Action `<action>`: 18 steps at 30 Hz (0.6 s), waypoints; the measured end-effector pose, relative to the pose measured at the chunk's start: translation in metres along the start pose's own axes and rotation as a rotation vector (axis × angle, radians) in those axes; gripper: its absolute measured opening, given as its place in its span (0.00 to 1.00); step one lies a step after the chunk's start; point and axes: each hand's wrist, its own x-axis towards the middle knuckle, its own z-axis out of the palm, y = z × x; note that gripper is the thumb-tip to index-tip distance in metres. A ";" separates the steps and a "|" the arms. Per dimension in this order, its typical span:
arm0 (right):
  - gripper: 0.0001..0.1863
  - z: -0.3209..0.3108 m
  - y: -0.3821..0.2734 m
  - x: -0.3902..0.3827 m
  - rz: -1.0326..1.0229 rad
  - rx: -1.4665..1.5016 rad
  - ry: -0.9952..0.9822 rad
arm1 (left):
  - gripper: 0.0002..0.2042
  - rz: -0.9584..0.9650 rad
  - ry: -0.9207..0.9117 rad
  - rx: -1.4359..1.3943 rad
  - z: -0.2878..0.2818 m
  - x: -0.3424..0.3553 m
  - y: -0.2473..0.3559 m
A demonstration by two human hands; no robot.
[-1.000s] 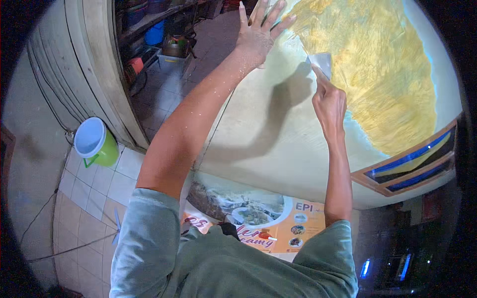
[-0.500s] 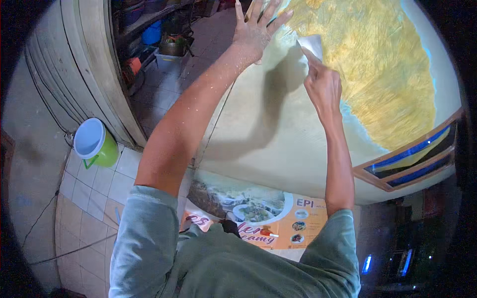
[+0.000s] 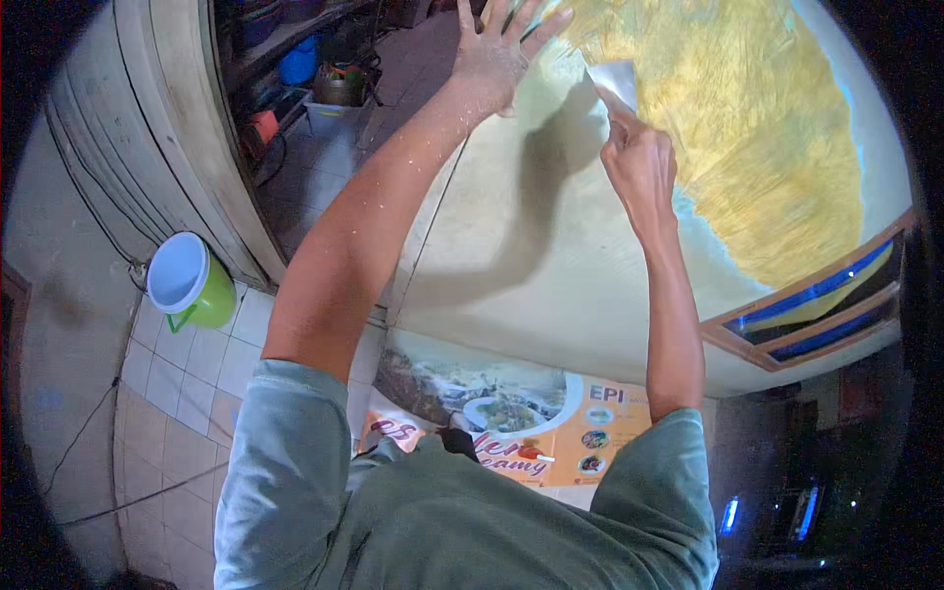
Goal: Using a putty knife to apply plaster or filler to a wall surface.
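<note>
A cream wall (image 3: 531, 295) fills the upper middle and right, with a large, wrinkled yellow patch (image 3: 757, 147) edged in pale blue. My left hand (image 3: 492, 64) rests against the wall near its left edge at the top, fingers spread and holding nothing, with white flecks on the wrist and forearm. My right hand (image 3: 639, 162) grips a flat metal scraper (image 3: 614, 79), index finger along it, the blade at the left border of the yellow patch. The shadow of my right arm falls on the wall between the two forearms.
A green bucket (image 3: 209, 300) stands on white floor tiles at left, beside a doorframe (image 3: 167, 118) and loose cables. Through the doorway are shelves with containers (image 3: 300, 59). A wood-framed window (image 3: 806, 334) sits at right. A printed banner (image 3: 511, 403) lies below the wall, behind my body.
My right hand and the scraper have moved up and to the left along the patch's border. My left hand has shifted slightly up and left, still spread.
</note>
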 end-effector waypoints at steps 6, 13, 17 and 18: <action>0.27 0.006 -0.008 -0.005 -0.023 0.022 0.019 | 0.82 -0.122 0.607 0.577 0.050 0.011 -0.027; 0.28 0.001 0.001 -0.009 -0.022 0.003 0.017 | 0.81 -0.034 -0.078 -0.005 -0.011 -0.002 -0.004; 0.28 -0.002 -0.002 -0.015 0.105 -0.031 -0.036 | 0.80 -0.028 -0.009 0.087 -0.006 -0.001 -0.004; 0.28 -0.001 -0.006 -0.008 0.035 -0.008 0.004 | 0.80 0.007 0.050 0.027 -0.004 0.000 -0.007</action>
